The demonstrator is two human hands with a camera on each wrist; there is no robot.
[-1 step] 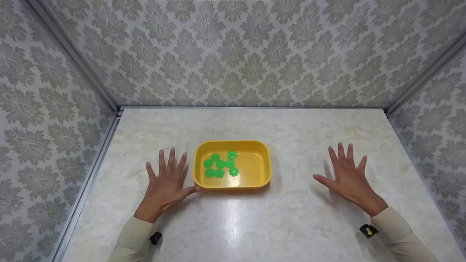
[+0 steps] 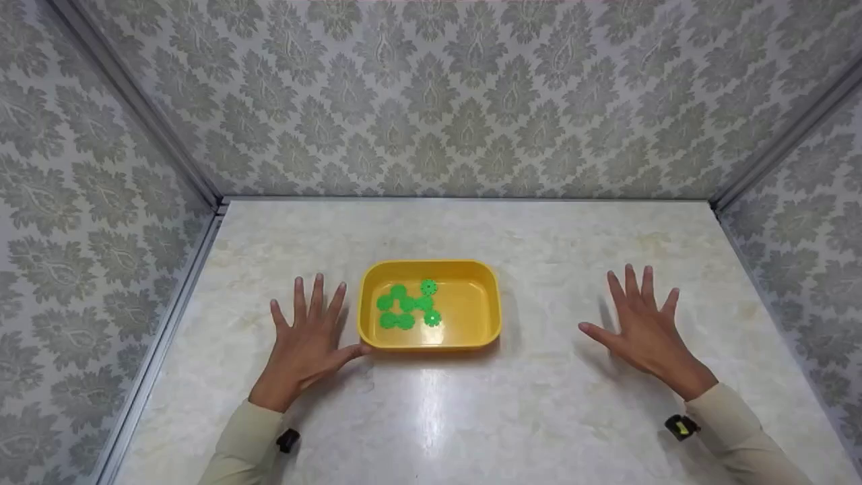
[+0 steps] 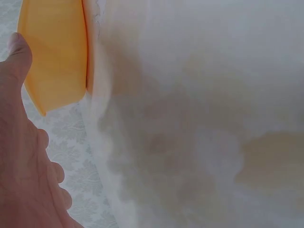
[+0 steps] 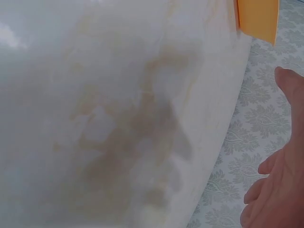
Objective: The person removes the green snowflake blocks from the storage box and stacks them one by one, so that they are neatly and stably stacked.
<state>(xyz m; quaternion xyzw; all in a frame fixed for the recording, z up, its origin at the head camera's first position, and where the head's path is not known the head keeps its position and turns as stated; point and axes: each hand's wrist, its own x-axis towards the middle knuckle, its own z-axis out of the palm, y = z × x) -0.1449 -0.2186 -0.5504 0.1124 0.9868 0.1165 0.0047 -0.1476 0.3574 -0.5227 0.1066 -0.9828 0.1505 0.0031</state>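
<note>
A yellow rectangular tub [image 2: 471,342] stands in the middle of the table. Several green notched discs [image 2: 406,304] lie flat in its left half, some overlapping. Left of the tub, my left hand [image 2: 303,350] is held palm down with its fingers spread and straight, the thumb tip right at the tub's near left corner. In the left wrist view that thumb [image 3: 20,52] overlaps the tub's side [image 3: 59,52]. My right hand [image 2: 646,337] hovers well to the right of the tub, fingers spread, holding nothing. Its shadow falls on the table beneath.
The pale marbled table [image 2: 431,431] reaches back to a patterned wall [image 2: 465,121]. Similar panels with metal edging [image 2: 161,269] stand at both sides. A small black device [image 2: 288,440] sits at the left wrist, another [image 2: 681,427] at the right.
</note>
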